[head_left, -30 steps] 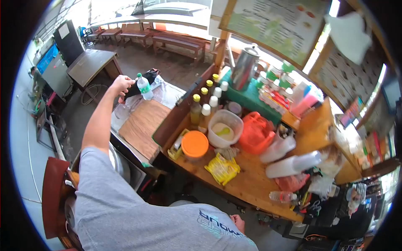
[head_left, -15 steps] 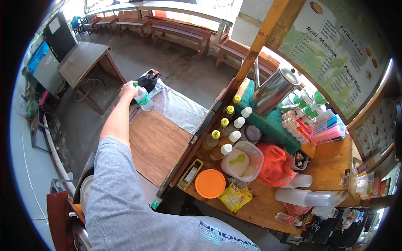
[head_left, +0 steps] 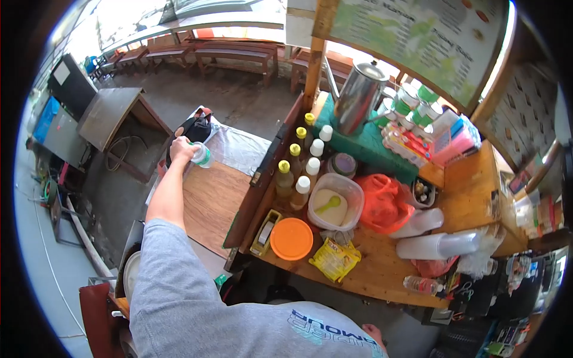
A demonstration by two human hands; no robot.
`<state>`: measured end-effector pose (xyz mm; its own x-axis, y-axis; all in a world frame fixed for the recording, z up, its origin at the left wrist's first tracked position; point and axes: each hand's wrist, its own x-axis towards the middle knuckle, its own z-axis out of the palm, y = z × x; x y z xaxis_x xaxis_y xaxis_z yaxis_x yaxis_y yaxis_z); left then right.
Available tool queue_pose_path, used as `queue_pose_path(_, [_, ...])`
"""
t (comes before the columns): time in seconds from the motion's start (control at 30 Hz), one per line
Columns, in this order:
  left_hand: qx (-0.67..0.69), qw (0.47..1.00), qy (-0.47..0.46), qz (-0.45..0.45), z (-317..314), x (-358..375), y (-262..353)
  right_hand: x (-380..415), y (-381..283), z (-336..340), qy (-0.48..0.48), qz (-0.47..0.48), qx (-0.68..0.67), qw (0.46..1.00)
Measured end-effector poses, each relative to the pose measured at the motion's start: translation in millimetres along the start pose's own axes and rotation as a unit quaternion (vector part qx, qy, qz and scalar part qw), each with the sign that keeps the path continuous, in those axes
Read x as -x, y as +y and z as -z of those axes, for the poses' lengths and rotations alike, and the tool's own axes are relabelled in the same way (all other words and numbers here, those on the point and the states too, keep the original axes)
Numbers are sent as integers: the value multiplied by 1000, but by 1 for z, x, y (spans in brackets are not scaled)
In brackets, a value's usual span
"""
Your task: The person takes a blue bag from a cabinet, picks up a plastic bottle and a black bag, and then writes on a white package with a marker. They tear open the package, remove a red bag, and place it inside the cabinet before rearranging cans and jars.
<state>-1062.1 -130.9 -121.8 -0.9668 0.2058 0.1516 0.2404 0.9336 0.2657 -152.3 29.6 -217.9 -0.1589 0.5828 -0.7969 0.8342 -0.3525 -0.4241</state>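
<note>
Left hand (head_left: pixel 182 150) around a partly hidden bottle (head_left: pixel 204 157)

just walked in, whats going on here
A person's left hand, at the end of an outstretched arm, grips a clear plastic bottle with a green label near its cap. The bottle is tilted by the far end of a wood-grain board; whether they touch is unclear. The right hand is low beside the grey shirt, partly hidden. An orange-lidded tub stands on the wooden counter.

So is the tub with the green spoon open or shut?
Open: the tub has no lid on, and the spoon and white contents show inside.
</note>
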Motion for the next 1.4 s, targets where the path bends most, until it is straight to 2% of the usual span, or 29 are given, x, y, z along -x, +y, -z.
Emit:
queue_pose_path(0.03, [16, 1000, -10, 2, 4, 4, 0, 2, 13, 4, 13, -12, -36, 999])
queue_pose_path(0.13, [67, 997, -39, 6, 26, 17, 0, 4, 67, 6, 24, -42, -28, 998])
queue_pose_path(0.17, [132, 988, -72, 19, 44, 30, 17, -34, 132, 10, -48, -28, -108, 993])
queue_pose_path(0.2, [197, 975, -101, 33, 67, 45, 29, -59, 193, 6, -49, -26, -111, 992])
queue_pose_path(0.27, [254, 963, -94, -11, 115, 80, 52, -48, 216, -8, 48, 33, 67, 996])
queue_pose_path(0.33, [291, 949, -81, -87, 162, 114, 68, -43, 224, -8, 37, 38, 68, 996])
queue_pose_path(0.4, [271, 944, -43, -180, 226, 161, 95, -50, 258, -13, 35, 41, 36, 998])
queue_pose_path(0.5, [178, 936, 41, -301, 308, 230, 139, 14, 215, 14, 56, 15, -89, 994])
queue_pose_path(0.57, [103, 910, 93, -391, 343, 252, 157, 25, 254, 25, 56, -5, -143, 988])
queue_pose_path(0.6, [138, 929, 63, -338, 354, 274, 170, 15, 289, 27, 53, -15, -158, 986])
queue_pose_path(0.63, [83, 938, 36, -334, 377, 315, 197, 7, 327, 25, 55, -28, -198, 978])
queue_pose_path(0.67, [78, 915, 51, -393, 375, 319, 198, 9, 363, 22, 57, -41, -240, 968])
queue_pose_path(0.7, [178, 889, 46, -420, 371, 352, 215, 27, 380, 25, 86, -62, -272, 956])
queue_pose_path(0.73, [133, 917, -58, -371, 385, 370, 226, 49, 390, 29, 113, -83, -301, 943])
queue_pose_path(0.8, [138, 859, -54, -490, 370, 420, 249, 65, 446, 17, 147, -131, -336, 921])
queue_pose_path(0.87, [296, 848, -95, -430, 330, 485, 275, 93, 492, -2, 172, -169, -357, 903])
queue_pose_path(0.93, [222, 789, -262, -509, 295, 596, 334, 124, 528, -26, 159, -237, -373, 883])
queue_pose_path(1.0, [272, 717, -356, -535, 236, 659, 364, 129, 546, -52, 160, -242, -393, 873])
queue_pose_path(1.07, [188, 697, -479, -500, 202, 741, 405, 136, 559, -89, 169, -234, -421, 860])
queue_pose_path(1.13, [150, 640, -547, -519, 127, 787, 427, 146, 543, -108, 177, -232, -460, 839])
queue_pose_path(1.17, [133, 612, -544, -559, 94, 812, 437, 156, 527, -110, 173, -236, -477, 828])
queue_pose_path(1.23, [98, 557, -556, -609, 35, 862, 455, 149, 526, -143, 174, -200, -609, 748])
queue_pose_path(1.3, [77, 490, -516, -698, -19, 908, 472, 153, 507, -161, 209, -230, -636, 706])
queue_pose_path(1.33, [63, 469, -525, -707, -46, 929, 482, 155, 495, -167, 237, -243, -640, 689])
queue_pose_path(1.4, [51, 379, -444, -810, -98, 970, 504, 169, 471, -172, 249, -270, -653, 662])
